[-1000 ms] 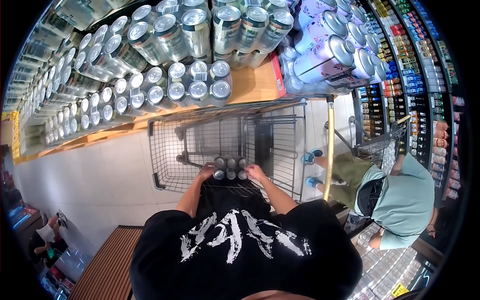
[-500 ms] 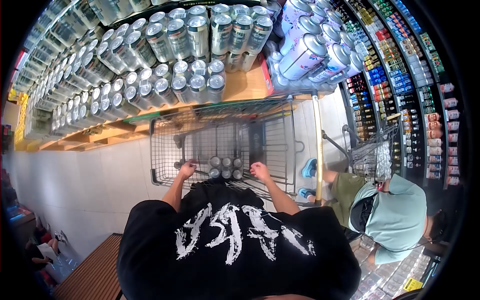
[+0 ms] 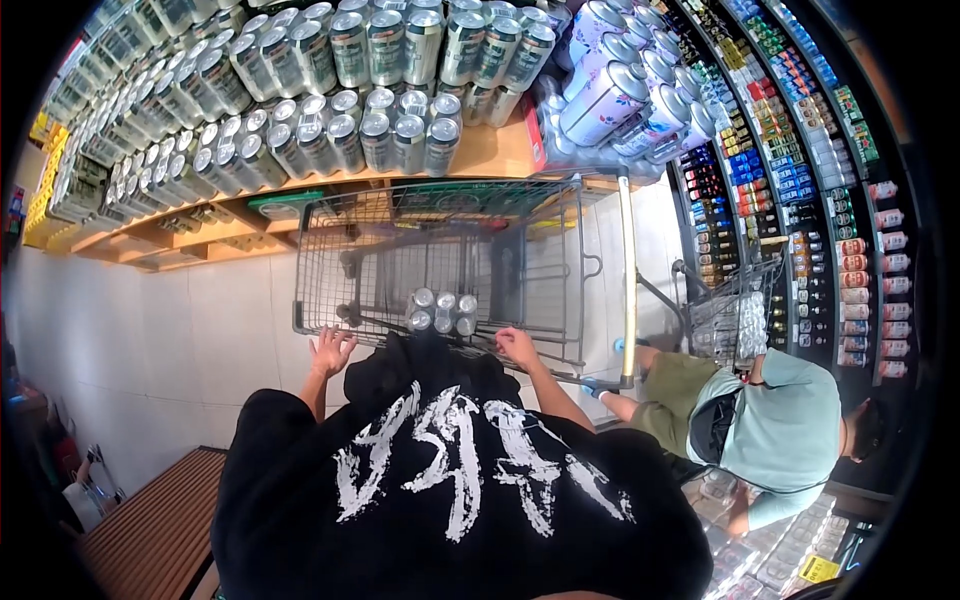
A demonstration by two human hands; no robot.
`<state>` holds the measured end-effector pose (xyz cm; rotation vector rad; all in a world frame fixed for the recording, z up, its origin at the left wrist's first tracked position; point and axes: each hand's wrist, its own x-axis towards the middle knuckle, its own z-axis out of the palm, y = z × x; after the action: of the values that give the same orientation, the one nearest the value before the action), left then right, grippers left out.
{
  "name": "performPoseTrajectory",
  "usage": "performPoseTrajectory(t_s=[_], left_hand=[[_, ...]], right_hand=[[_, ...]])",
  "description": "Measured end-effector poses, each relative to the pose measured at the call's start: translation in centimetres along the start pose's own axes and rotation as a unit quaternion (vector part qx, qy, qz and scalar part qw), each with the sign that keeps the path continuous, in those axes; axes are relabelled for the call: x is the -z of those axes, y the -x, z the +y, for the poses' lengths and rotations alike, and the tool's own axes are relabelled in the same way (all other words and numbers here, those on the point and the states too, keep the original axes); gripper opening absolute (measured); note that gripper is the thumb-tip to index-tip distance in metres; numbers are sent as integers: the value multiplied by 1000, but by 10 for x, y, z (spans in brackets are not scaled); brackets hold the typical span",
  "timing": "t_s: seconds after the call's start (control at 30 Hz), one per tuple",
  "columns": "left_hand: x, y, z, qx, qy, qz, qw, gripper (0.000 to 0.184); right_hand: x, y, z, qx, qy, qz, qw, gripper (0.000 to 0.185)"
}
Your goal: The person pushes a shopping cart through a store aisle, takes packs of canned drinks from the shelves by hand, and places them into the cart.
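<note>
On my feed, the grip has come off the six-pack (image 3: 443, 310): a second ago I had a hand at each end of it, and now neither touches it. It sits by itself just below the middle of the frame, inside the shopping cart (image 3: 320, 270), close to the near side, can tops facing up. I take that to mean the setting-down is done and the pack is bearing on the cart alone.

My left hand (image 3: 331, 352) has swung out towards the lower left and is wide open, fingers spread, holding nothing; it's by the cart's near left corner, and I can't tell if the fingertips brush the mesh. My right hand (image 3: 516, 347) is nearer, just right of the pack, with its fingers curled. I see nothing in it, but from here I can't make out whether it's fully closed.
</note>
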<state>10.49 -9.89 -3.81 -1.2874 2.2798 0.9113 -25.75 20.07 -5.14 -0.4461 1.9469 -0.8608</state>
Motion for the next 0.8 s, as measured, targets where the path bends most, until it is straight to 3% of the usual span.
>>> performPoseTrajectory(t_s=[0.03,0.17,0.27,0.33,0.37,0.47,0.53,0.67,0.8], left_hand=[[-2,-5,-4,-5,-11,-15,1000,53],[12,-17,4,56,-63,-115,990,98],[10,-40,12,132,-98,-145,976,105],[16,-38,23,137,-90,-139,977,109],[16,-38,23,128,-84,-137,979,110],[31,-28,29,108,-77,-142,981,116],[43,-19,40,113,-110,-155,975,121],[33,-24,35,127,-94,-95,983,123],[0,-46,24,190,22,78,978,105]], right_hand=[[2,5,-8,3,-6,0,1000,18],[1,14,-24,-8,-45,32,998,18],[-4,28,-27,-2,-17,15,1000,17],[-4,37,-34,20,195,48,979,18],[-3,29,-16,-9,233,43,971,27],[0,51,-48,-95,373,21,923,27],[0,52,-55,-141,391,-25,909,38],[4,45,-47,-162,424,-81,888,49],[3,34,-34,-180,427,-116,879,53]])
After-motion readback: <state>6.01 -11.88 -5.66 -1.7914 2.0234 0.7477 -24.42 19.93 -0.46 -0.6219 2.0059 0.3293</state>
